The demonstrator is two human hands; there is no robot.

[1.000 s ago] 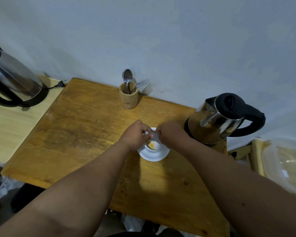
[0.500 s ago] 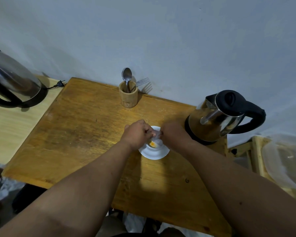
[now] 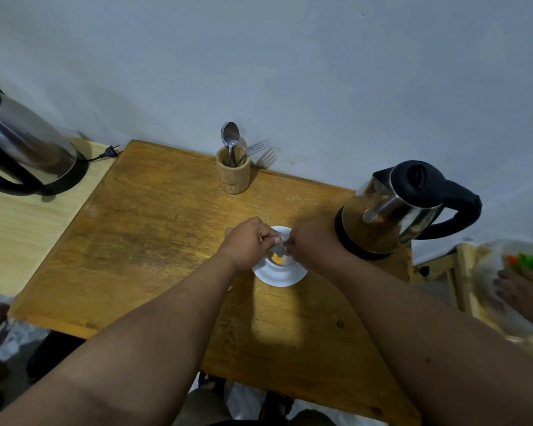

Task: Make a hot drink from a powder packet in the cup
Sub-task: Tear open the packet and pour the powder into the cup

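A small clear powder packet [image 3: 279,246] is pinched between my left hand [image 3: 249,243] and my right hand [image 3: 313,243], directly above a white cup [image 3: 285,262] that stands on a white saucer [image 3: 277,276]. Orange powder [image 3: 277,258] shows inside the cup. Both hands hide most of the cup and the packet. A steel kettle [image 3: 396,210] with a black lid and handle stands just right of my right hand.
A wooden holder [image 3: 233,172] with a spoon [image 3: 230,137] and a fork [image 3: 259,146] stands at the back of the wooden table [image 3: 142,241]. A second kettle [image 3: 22,146] sits far left. Another person's hand [image 3: 523,290] is at a plastic container [image 3: 505,272] far right.
My hands stay over the cup with the packet and have barely shifted. Another person's hand has come into view at the container on the far right.
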